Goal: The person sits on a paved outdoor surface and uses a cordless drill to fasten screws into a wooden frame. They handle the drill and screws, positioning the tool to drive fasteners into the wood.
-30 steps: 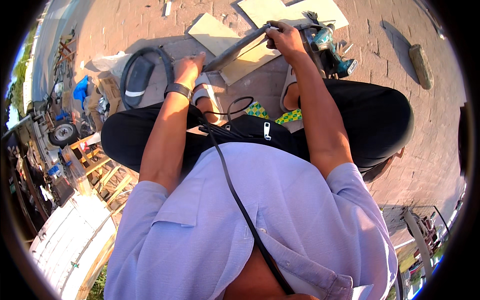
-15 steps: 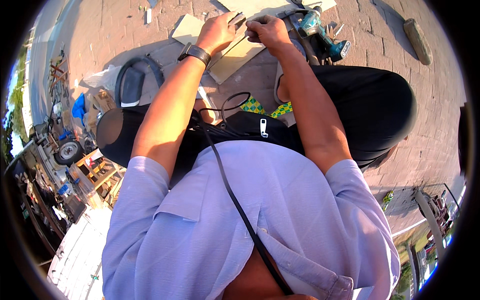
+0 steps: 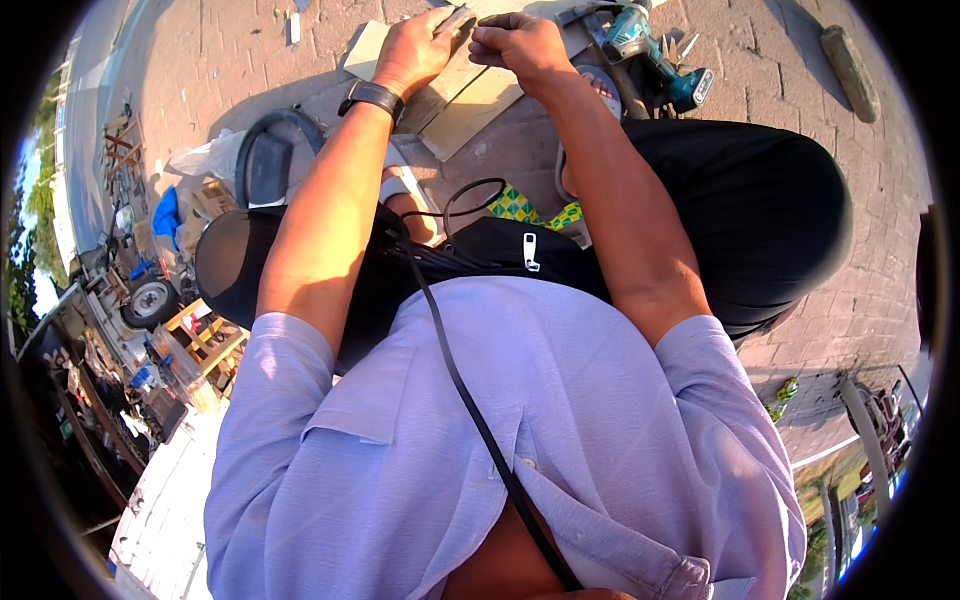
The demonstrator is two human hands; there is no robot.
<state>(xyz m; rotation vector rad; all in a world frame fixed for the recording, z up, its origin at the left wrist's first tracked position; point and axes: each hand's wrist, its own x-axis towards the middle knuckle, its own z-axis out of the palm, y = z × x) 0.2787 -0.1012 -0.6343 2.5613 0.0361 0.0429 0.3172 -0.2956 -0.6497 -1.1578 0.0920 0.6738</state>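
Observation:
Above the boards, my left hand [image 3: 415, 52] is closed around a small, flat greyish piece [image 3: 456, 20], with a dark watch on that wrist. Close beside it, my right hand [image 3: 524, 48] has its fingers pinched together near the end of the piece. Whatever lies between those right fingertips is too small to make out. Beneath both hands, pale wooden boards [image 3: 472, 118] rest on the paving. To the right of the boards lies a teal and black cordless drill [image 3: 640, 42], beside a hammer [image 3: 592, 14].
A log-like block [image 3: 850, 75] lies far right on the brick paving. On the left are a dark grey object with a curved hoop [image 3: 268, 165], a blue cloth [image 3: 168, 215], a wheel [image 3: 148, 300] and a wooden frame [image 3: 208, 338]. A black cable [image 3: 450, 350] runs down my front.
Both hands have shifted a little toward the upper left of the view, still close together. The left hand still holds the flat piece. Drill and boards appear to lie where they were.

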